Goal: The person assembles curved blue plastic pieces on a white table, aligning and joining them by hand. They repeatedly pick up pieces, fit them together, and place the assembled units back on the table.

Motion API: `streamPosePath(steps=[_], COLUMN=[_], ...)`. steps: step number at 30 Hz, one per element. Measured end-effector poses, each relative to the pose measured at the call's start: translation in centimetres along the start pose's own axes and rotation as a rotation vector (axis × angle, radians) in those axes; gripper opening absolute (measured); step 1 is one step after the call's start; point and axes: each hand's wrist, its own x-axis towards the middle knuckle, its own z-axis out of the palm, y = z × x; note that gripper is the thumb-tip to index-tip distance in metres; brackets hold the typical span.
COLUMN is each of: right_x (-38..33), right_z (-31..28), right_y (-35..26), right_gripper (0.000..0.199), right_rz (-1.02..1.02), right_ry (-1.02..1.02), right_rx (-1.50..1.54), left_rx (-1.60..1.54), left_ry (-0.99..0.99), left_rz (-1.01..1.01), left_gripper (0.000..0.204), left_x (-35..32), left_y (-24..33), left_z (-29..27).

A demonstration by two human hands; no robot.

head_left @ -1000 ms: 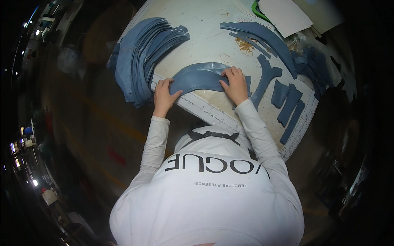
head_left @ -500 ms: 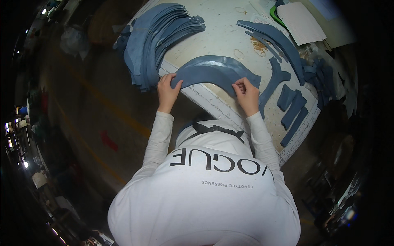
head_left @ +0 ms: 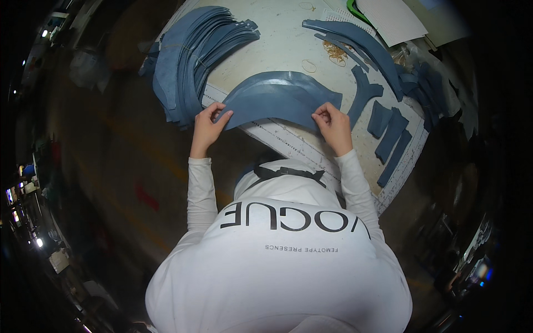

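A curved blue panel (head_left: pixel 269 102), leather-like and smooth, spans between my two hands above the table's near edge. Its left end is pinched between the thumb and fingers of my left hand (head_left: pixel 209 129). My right hand (head_left: pixel 335 127) grips the right end, fingertips closed together on it. Beyond its far edge shows a shinier curved blue band (head_left: pixel 277 79); whether that is a second panel beneath cannot be told. Close to my left hand rises a thick stack of similar curved blue pieces (head_left: pixel 177 66), tied with a thin band.
The pale table (head_left: pixel 266 47) has a printed white strip (head_left: pixel 280 139) along its edge. On the right lie a forked blue piece (head_left: pixel 363 91), short blue strips (head_left: pixel 391 133), a long curved piece (head_left: pixel 366 41) and tan rubber bands (head_left: pixel 335 54). White paper (head_left: pixel 393 21) lies at the far right.
My left hand has moved left and slightly down, still pinching the panel's end. The panel is drawn wider, and its near edge curves less. My right hand keeps its grip.
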Motion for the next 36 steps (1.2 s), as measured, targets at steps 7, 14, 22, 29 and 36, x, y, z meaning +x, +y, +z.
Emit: streamPosePath(steps=[7,14,22,29,36], right_x=[3.5,3.1,5.3,8.9,14.8], right_z=[1.8,3.7,-3.8,-14.8,-19.1], right_y=[1.9,1.1,-4.5,-2.1,5.7], right_gripper=[0.021,0.028,0.017,0.019,0.018], right_rz=[0.089,-0.147,-0.309,-0.248,-0.077], right_ry=[0.001,0.033,0.013,0.137,0.315], right_rx=[-0.334,-0.279,-0.145,-0.059,0.290], left_rx=[0.241,0.315,-0.030,-0.539,-0.647], left_ry=[0.047,0.158,-0.454,-0.894,-0.417], left_rz=[-0.013,0.257,0.301,-0.015,0.052], left_gripper=[0.027,0.049,0.057,0.026,0.027], left_x=[2.4,3.1,8.2,9.3,17.0], left_y=[-0.8,1.3,4.9,6.8,13.2], left_z=[3.7,4.9,6.5,9.3,10.0])
